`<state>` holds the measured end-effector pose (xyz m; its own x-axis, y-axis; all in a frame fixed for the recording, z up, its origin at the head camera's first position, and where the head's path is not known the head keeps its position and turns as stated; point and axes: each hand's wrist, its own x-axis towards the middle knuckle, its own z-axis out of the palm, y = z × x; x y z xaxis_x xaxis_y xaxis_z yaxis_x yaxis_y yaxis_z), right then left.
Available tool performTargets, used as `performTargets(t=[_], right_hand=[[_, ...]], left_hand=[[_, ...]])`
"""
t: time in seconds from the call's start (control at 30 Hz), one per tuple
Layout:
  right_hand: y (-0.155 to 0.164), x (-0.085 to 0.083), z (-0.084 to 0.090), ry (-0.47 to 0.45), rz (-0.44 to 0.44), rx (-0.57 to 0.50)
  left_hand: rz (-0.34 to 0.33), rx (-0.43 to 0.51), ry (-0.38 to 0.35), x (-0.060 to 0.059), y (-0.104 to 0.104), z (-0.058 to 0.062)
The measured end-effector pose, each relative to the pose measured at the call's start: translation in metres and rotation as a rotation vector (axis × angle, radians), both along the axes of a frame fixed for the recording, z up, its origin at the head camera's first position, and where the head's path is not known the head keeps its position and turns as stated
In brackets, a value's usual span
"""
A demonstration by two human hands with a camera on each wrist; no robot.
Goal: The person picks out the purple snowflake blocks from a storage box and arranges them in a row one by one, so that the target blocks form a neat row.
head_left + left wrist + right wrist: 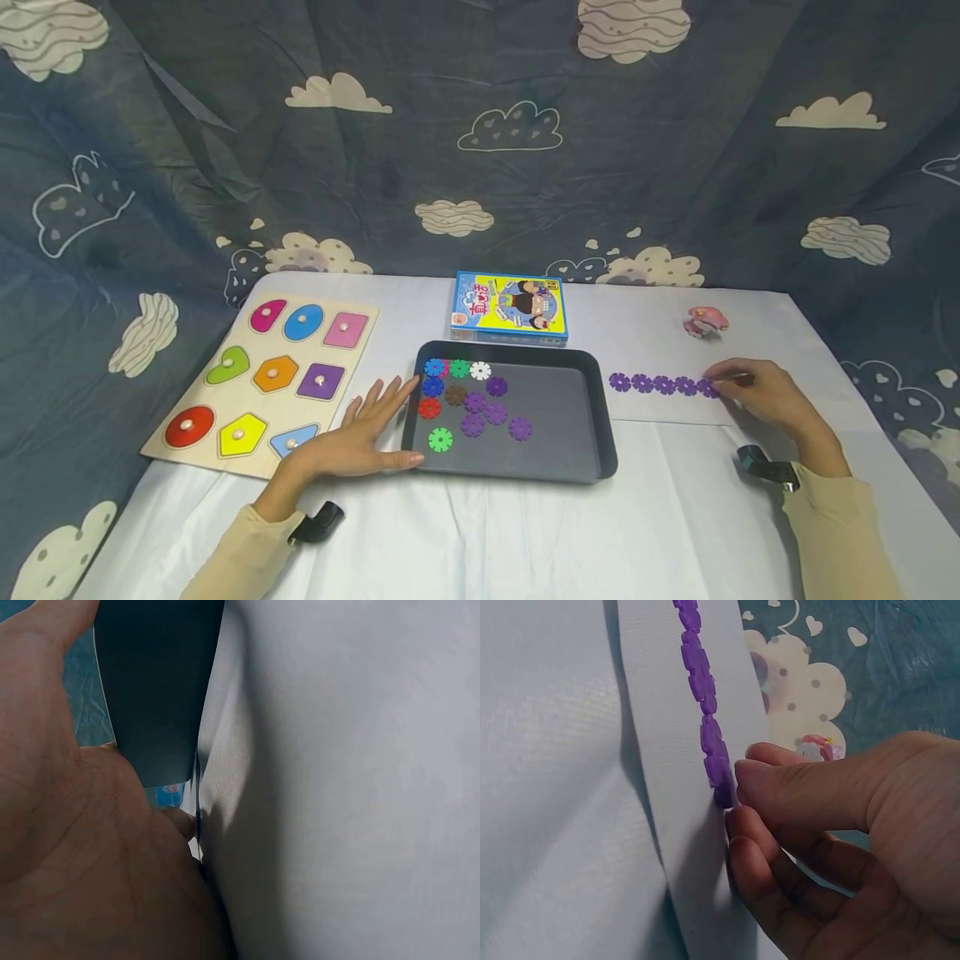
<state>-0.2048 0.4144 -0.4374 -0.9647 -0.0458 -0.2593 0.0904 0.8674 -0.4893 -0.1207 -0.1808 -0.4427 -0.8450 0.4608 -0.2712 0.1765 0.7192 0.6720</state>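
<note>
The right hand (757, 392) pinches the last disc of the purple row (663, 384), right of the black tray (592, 450). The left hand (360, 433), fingers flat and spread, rests against the tray's left edge. Seating this disc well probably calls for a light push in line with the row, the tray braced.

purple snowflake discs (663, 384), black tray (585, 467), cloud-patterned navy cloth (480, 125)

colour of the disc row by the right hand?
Purple, every disc in the row; clearest in the head view.
</note>
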Motion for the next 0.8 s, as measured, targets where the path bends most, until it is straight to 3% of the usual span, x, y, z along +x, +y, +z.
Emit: performTargets(t=[0.53,0.8], right_hand=[[-0.027,0.0,0.023,0.041,0.041,-0.012],[-0.05,0.004,0.028,0.132,0.118,-0.014]], left_hand=[[-0.002,0.007,0.0,0.0,0.0,0.0],[-0.006,0.006,0.001,0.0,0.0,-0.001]])
